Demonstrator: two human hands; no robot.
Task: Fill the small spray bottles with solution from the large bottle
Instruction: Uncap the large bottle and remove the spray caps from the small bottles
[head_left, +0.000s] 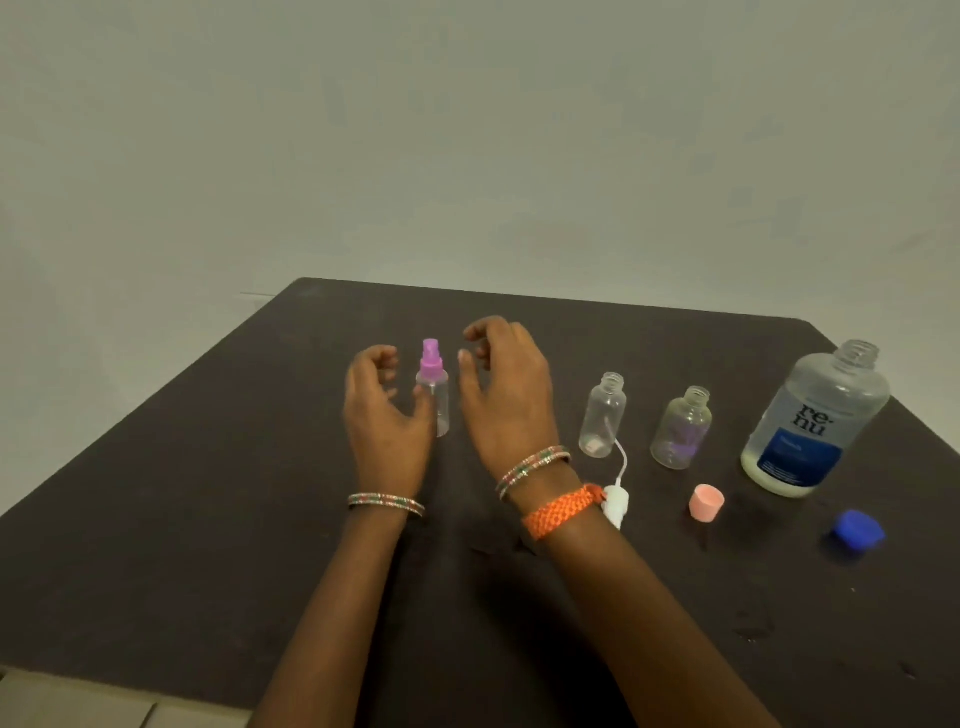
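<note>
On the dark matte counter (208, 519), the large clear bottle (815, 421) at three o'clock stands uncapped, tilted, partly full of pale solution, its blue cap (858, 529) nearby. Two open, empty-looking small bottles (602, 414) (681, 428) stand toward centre. At eleven o'clock the purple-topped spray bottle (432, 387) stands between the loosely spread left hand (384, 405) and right hand (506, 384), neither gripping.

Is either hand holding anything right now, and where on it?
Nothing is clearly held. The left hand and right hand flank the purple-capped spray bottle, fingers loosely curled; the left thumb may touch its body.
</note>
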